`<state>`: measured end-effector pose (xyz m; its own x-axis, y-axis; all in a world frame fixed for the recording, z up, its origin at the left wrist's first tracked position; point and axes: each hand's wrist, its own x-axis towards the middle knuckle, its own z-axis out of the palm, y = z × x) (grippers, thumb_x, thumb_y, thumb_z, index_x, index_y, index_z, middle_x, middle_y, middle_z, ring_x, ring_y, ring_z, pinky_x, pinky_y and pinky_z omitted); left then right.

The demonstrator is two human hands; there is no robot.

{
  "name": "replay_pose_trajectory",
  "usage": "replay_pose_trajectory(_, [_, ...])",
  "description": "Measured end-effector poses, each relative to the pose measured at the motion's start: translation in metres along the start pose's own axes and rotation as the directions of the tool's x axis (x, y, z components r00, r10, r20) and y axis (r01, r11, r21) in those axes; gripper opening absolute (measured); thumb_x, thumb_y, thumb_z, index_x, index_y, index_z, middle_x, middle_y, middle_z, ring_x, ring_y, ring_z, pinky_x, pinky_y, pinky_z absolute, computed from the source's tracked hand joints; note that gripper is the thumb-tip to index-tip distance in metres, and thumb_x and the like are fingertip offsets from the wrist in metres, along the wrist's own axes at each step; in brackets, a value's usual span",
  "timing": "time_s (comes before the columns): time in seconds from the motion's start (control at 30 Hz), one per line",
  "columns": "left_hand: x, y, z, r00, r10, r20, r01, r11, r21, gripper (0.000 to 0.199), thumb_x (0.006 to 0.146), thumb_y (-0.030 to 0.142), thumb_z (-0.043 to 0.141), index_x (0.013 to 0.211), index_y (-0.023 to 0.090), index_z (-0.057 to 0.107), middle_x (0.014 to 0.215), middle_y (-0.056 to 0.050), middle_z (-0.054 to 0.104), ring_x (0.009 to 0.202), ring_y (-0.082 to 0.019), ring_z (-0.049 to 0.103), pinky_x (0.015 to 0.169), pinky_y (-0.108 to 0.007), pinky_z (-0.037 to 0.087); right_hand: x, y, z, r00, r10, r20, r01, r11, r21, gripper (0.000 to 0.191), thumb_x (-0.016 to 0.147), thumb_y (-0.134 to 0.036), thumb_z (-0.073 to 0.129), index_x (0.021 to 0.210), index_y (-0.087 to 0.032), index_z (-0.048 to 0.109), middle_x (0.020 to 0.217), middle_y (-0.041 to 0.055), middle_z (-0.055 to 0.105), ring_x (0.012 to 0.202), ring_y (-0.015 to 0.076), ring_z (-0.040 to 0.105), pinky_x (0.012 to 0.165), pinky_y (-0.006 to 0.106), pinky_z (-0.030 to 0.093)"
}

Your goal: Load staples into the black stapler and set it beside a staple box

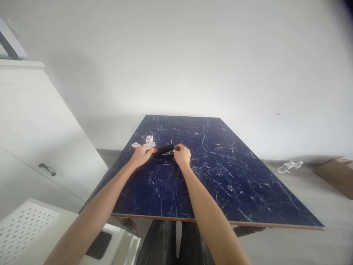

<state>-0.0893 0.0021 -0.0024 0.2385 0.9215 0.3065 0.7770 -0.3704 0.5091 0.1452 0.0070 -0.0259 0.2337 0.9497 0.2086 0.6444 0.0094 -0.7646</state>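
Note:
A black elongated object [164, 149] lies across the blue marbled table [220, 165], between my two hands. My left hand [142, 155] is closed at its left end, where a small orange part [154, 150] shows by the fingertips. At the right end my right hand [182, 154] is closed on the object, with thin silvery pieces [168, 152] beside its fingers. Just behind my left hand are a small white box [149, 139] and a red-and-white packet [135, 145]. Small details between the fingers are too tiny to make out.
To the left stands a white cabinet [49, 121] with a dark handle; a white perforated item [26, 228] is below it. Clear plastic bottles [289, 167] and a cardboard box [335, 176] lie on the floor at right. A pale wall is behind the table.

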Motion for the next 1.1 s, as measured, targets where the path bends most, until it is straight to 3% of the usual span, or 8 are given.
replay_pose_trajectory(0.23, [0.0,-0.009,0.004,0.999,0.053,-0.008,-0.053,0.998,-0.045,0.04,0.098,0.039,0.043,0.093,0.019,0.078,0.075,-0.004,0.074,0.069,-0.022,0.067,0.068,-0.031,0.049,-0.003,-0.003,-0.002,0.993,-0.106,0.059,0.107,0.994,-0.009,0.041,0.083,-0.005,0.05,0.11,-0.025,0.073,0.108,0.0012,0.077,0.102,0.0188,0.071,0.091,0.026,0.051])
replay_pose_trajectory(0.33, [0.001,-0.012,0.003,0.996,0.059,-0.059,-0.062,0.997,-0.041,0.036,0.097,0.038,0.046,0.106,0.021,0.077,0.095,-0.006,0.078,0.084,-0.023,0.07,0.08,-0.032,0.051,-0.005,-0.005,-0.001,0.981,-0.164,0.109,0.168,0.985,-0.028,0.043,0.085,-0.007,0.05,0.119,-0.025,0.069,0.111,0.0018,0.077,0.105,0.0193,0.071,0.093,0.026,0.05])
replay_pose_trajectory(0.4, [0.003,-0.017,-0.002,0.98,-0.006,-0.197,0.01,1.0,0.016,0.034,0.097,0.035,0.047,0.108,0.022,0.076,0.108,-0.007,0.076,0.096,-0.024,0.069,0.087,-0.033,0.051,-0.008,-0.007,0.0,0.982,-0.154,0.112,0.16,0.986,-0.048,0.045,0.087,-0.01,0.052,0.127,-0.025,0.065,0.114,0.0032,0.076,0.107,0.0205,0.071,0.094,0.028,0.05])
replay_pose_trajectory(0.47, [0.003,-0.025,-0.007,0.919,-0.14,-0.369,0.184,0.979,0.086,0.034,0.096,0.034,0.046,0.112,0.023,0.074,0.113,-0.009,0.074,0.103,-0.026,0.068,0.09,-0.035,0.05,-0.01,-0.01,0.002,0.992,-0.103,0.076,0.109,0.991,-0.077,0.047,0.088,-0.013,0.052,0.133,-0.024,0.06,0.117,0.0055,0.075,0.108,0.0228,0.07,0.095,0.032,0.05])
replay_pose_trajectory(0.53, [0.003,-0.034,-0.011,0.865,-0.262,-0.427,0.34,0.933,0.117,0.038,0.097,0.036,0.046,0.123,0.022,0.069,0.119,-0.013,0.07,0.108,-0.029,0.066,0.092,-0.039,0.05,-0.013,-0.014,0.003,0.997,-0.06,0.039,0.064,0.991,-0.115,0.046,0.09,-0.016,0.052,0.135,-0.022,0.057,0.114,0.0081,0.076,0.108,0.0257,0.07,0.096,0.036,0.05])
replay_pose_trajectory(0.73, [0.011,-0.049,-0.005,0.955,-0.202,-0.219,0.237,0.96,0.148,0.045,0.101,0.047,0.039,0.125,0.023,0.07,0.132,-0.012,0.066,0.126,-0.03,0.058,0.111,-0.045,0.039,-0.019,-0.025,-0.001,0.995,-0.075,0.072,0.082,0.991,-0.102,0.047,0.091,-0.019,0.051,0.137,-0.02,0.053,0.104,0.0085,0.077,0.103,0.0273,0.071,0.094,0.038,0.05])
replay_pose_trajectory(0.9, [0.033,-0.054,0.004,0.998,-0.033,-0.062,0.043,0.985,0.168,0.065,0.089,0.063,0.059,0.146,0.031,0.055,0.164,-0.007,0.035,0.153,-0.043,0.018,0.119,-0.063,0.02,-0.022,-0.031,-0.001,0.997,-0.025,0.074,0.028,0.999,-0.031,0.044,0.09,-0.024,0.052,0.134,-0.02,0.056,0.107,0.0082,0.076,0.103,0.0273,0.071,0.093,0.037,0.051])
replay_pose_trajectory(1.1, [0.059,-0.059,0.007,0.997,0.076,0.025,-0.079,0.984,0.157,0.049,0.088,0.05,0.066,0.134,0.031,0.066,0.155,-0.009,0.049,0.142,-0.034,0.046,0.118,-0.054,0.032,-0.021,-0.033,0.0,0.994,-0.055,0.097,0.062,0.996,-0.067,0.042,0.09,-0.023,0.053,0.132,-0.02,0.056,0.105,0.0095,0.075,0.099,0.0277,0.071,0.09,0.037,0.051])
